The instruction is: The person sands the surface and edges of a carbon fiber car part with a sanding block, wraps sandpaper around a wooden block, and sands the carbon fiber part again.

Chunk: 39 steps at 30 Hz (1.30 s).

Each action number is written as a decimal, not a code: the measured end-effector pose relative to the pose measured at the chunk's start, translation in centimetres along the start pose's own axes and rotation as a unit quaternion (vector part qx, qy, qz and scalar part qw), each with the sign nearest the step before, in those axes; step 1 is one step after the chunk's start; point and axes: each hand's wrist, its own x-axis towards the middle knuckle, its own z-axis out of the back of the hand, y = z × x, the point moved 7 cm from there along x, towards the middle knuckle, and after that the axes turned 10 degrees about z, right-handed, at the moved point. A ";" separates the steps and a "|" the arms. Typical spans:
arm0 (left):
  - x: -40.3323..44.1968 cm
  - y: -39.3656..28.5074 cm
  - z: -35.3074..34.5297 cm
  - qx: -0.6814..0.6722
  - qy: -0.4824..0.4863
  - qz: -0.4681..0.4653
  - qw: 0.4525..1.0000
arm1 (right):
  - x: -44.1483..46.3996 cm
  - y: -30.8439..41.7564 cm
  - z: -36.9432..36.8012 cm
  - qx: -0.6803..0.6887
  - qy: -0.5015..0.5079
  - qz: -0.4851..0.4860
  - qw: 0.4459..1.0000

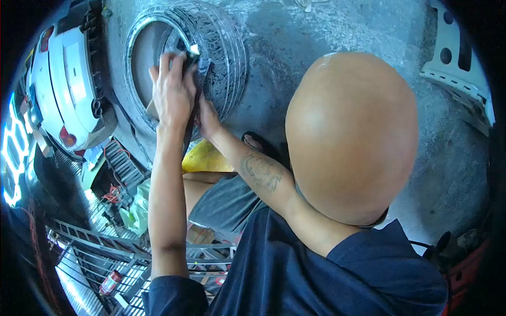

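Observation:
A tyre [226, 68] with wet, whitish streaks on its tread lies on the grey floor at the upper left. My left hand [174, 95] is over its inner edge, fingers bent around something dark that I cannot make out. Just right of it, my right hand [207, 117] is against the tyre, its fingers closed and partly hidden by a dark strip [199, 87] running down between the hands. A small bright piece [195, 49] shows beyond the fingertips. Below the hands is a yellow item [208, 158].
A white car part with red lamps [68, 89] stands at the left. Metal racks [105, 258], a green plastic bag [138, 208] and a red can [109, 283] are at the lower left. A tan dome [353, 137] fills the right centre; a perforated panel [456, 63] stands at the upper right.

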 end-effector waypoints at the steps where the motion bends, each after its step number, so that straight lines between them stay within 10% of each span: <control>1: -0.1 0.4 0.2 -0.007 -0.010 0.003 1.000 | 0.1 0.0 0.0 -0.009 0.006 0.006 1.000; 9: -21.5 22.3 12.4 -0.123 -0.198 0.311 0.921 | -1.4 4.2 -2.2 0.020 0.100 -0.038 0.994; 13: -43.4 29.6 10.4 -0.072 -0.078 0.486 0.867 | -1.9 5.7 -3.2 0.012 0.142 -0.048 0.989; 15: -54.1 32.0 3.1 -0.153 0.074 0.641 0.748 | -2.1 6.3 -3.5 0.008 0.136 -0.047 0.990; 17: -58.4 31.4 -5.3 -0.328 0.131 0.557 0.752 | -2.3 7.2 -4.0 0.005 0.132 -0.044 0.990; 28: -56.7 37.9 -11.6 -0.327 0.182 0.454 0.809 | -2.7 7.8 -4.8 0.010 0.189 -0.052 0.981; 35: -56.7 37.2 -5.1 -0.253 0.180 0.450 0.837 | -3.3 7.8 -4.9 0.006 0.164 -0.057 0.985; 39: -39.9 30.9 11.2 -0.047 0.004 0.452 0.891 | -2.8 6.9 -4.2 0.016 0.151 -0.070 0.986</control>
